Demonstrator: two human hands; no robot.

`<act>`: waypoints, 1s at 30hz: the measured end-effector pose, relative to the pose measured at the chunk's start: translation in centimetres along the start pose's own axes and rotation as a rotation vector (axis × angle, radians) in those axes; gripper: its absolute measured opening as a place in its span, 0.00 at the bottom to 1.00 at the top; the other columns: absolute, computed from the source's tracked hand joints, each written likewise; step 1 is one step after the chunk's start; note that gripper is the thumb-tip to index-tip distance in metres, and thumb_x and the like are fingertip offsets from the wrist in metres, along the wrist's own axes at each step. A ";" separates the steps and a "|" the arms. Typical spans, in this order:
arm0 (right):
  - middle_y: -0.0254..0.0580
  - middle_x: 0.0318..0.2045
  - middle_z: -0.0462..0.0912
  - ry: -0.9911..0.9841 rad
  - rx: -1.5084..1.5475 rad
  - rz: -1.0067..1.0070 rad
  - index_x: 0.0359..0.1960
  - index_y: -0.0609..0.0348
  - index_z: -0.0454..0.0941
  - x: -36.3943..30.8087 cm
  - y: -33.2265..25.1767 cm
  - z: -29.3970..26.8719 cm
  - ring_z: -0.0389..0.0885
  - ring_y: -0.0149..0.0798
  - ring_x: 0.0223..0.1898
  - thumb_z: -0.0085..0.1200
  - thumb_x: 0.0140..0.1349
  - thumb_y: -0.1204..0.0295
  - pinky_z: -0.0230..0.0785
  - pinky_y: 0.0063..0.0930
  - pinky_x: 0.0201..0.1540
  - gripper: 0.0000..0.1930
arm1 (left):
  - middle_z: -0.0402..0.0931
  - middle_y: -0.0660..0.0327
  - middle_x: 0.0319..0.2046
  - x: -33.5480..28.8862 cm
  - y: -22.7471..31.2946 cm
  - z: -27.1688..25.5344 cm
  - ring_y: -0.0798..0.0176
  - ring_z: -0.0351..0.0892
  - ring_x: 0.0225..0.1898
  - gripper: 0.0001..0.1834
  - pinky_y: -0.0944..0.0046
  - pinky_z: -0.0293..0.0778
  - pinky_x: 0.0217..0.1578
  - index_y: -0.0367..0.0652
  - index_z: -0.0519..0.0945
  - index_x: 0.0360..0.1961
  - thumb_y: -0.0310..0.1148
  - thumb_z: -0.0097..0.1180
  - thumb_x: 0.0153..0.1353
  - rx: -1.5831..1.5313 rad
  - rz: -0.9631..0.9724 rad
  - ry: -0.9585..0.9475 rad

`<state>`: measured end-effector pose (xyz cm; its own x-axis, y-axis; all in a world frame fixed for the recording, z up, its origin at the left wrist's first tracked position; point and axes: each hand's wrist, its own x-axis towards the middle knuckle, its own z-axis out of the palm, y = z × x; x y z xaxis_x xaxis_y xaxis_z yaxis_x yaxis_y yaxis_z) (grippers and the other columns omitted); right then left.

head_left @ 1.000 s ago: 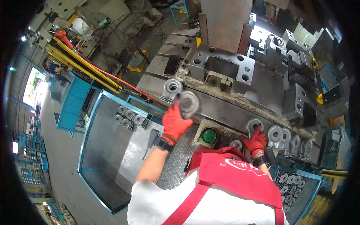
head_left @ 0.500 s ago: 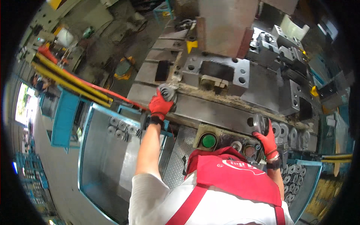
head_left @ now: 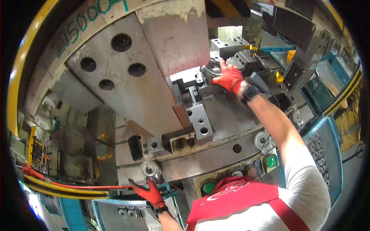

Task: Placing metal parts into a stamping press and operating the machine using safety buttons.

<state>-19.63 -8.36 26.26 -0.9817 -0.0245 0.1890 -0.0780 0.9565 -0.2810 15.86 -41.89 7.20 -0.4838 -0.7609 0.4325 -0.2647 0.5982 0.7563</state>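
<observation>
My right hand [head_left: 230,79], in a red glove, reaches far into the press and is closed on a round metal part [head_left: 211,71] with a hole in it. It holds the part at the die fixture [head_left: 195,79]; whether the part touches the fixture I cannot tell. My left hand [head_left: 148,193], also gloved in red, is by the front left edge of the press bed, fingers spread. Just beyond its fingertips lies a flanged metal part [head_left: 150,171] on the bed; contact between them is unclear.
A thick upper die block [head_left: 119,65] hangs over the bed at left. Another ringed part [head_left: 263,141] sits at the bed's front right. Green push buttons [head_left: 271,161] line the front. A blue bin [head_left: 334,154] at right holds several parts; a yellow-black bar [head_left: 69,191] runs left.
My right hand has carried a metal part from the front right of the bed inward to the fixture. My left hand has let go of its part and drawn back. The view has swung right.
</observation>
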 end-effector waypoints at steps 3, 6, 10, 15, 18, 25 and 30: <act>0.62 0.50 0.72 -0.028 -0.015 0.066 0.66 0.58 0.50 5.8 -0.6 1.0 0.71 0.56 0.52 0.59 0.36 0.49 0.65 0.43 0.53 0.53 | 0.52 0.49 0.65 -0.8 1.8 -0.6 0.54 0.50 0.67 0.42 0.55 0.45 0.65 0.36 0.51 0.66 0.29 0.60 0.54 -0.113 -0.102 0.039; 0.58 0.50 0.73 0.012 -0.216 0.105 0.63 0.61 0.57 12.0 -1.0 5.9 0.71 0.52 0.53 0.56 0.40 0.53 0.67 0.39 0.49 0.46 | 0.50 0.49 0.66 -2.1 -3.6 -0.4 0.53 0.48 0.67 0.43 0.54 0.45 0.65 0.37 0.49 0.67 0.29 0.60 0.54 -0.060 -0.191 0.130; 0.53 0.46 0.77 -0.115 -0.333 -0.125 0.51 0.59 0.72 15.6 -1.4 9.0 0.74 0.49 0.50 0.52 0.47 0.58 0.68 0.38 0.45 0.29 | 0.51 0.49 0.65 -2.4 -2.3 -0.7 0.52 0.56 0.63 0.43 0.54 0.53 0.63 0.41 0.49 0.67 0.21 0.58 0.53 -0.330 -0.334 0.192; 0.46 0.43 0.79 -0.205 -0.377 -0.182 0.46 0.55 0.76 17.3 -1.4 11.6 0.77 0.46 0.46 0.51 0.50 0.60 0.69 0.40 0.43 0.22 | 0.53 0.50 0.64 -3.5 -5.9 -0.3 0.55 0.59 0.61 0.42 0.58 0.58 0.60 0.42 0.50 0.67 0.23 0.58 0.55 -0.274 -0.294 0.242; 0.41 0.41 0.81 -0.193 -0.399 -0.167 0.43 0.53 0.79 17.8 -0.7 10.9 0.79 0.43 0.44 0.50 0.52 0.60 0.70 0.41 0.42 0.18 | 0.53 0.51 0.65 -4.1 -5.4 0.4 0.56 0.60 0.60 0.41 0.59 0.58 0.60 0.44 0.50 0.67 0.22 0.57 0.55 -0.290 -0.320 0.233; 0.42 0.43 0.81 -0.189 -0.377 -0.130 0.42 0.52 0.81 20.1 1.0 11.7 0.80 0.44 0.44 0.55 0.47 0.53 0.70 0.39 0.47 0.23 | 0.54 0.52 0.63 -6.1 -5.9 1.0 0.57 0.61 0.59 0.39 0.59 0.59 0.60 0.41 0.51 0.66 0.21 0.55 0.56 -0.306 -0.348 0.203; 0.61 0.63 0.56 -0.058 -0.090 0.035 0.62 0.66 0.54 7.8 -2.1 6.5 0.52 0.59 0.65 0.49 0.47 0.36 0.50 0.52 0.62 0.51 | 0.61 0.51 0.60 -7.5 -2.7 -0.3 0.58 0.63 0.58 0.35 0.59 0.59 0.60 0.36 0.53 0.64 0.23 0.55 0.58 -0.331 -0.390 0.233</act>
<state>-28.30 -12.43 22.26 -0.9922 -0.0047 0.1247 -0.0299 0.9792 -0.2006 20.46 -37.83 2.07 -0.1952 -0.9679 0.1581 -0.0930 0.1787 0.9795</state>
